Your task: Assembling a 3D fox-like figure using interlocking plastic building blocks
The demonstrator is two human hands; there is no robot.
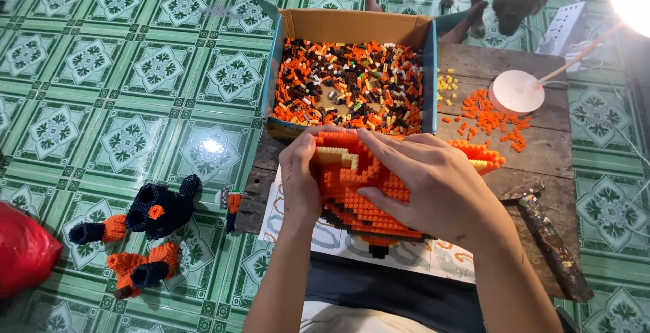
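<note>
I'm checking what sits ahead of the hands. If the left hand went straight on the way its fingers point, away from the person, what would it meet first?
Probably the cardboard box of small bricks: the left hand grips the orange brick model, and the box's near wall lies just beyond its fingertips. Depth is unclear.

Orange brick model [359, 197], green patterned floor tiles [122, 96], orange, black and brown loose bricks [349, 86]
</note>
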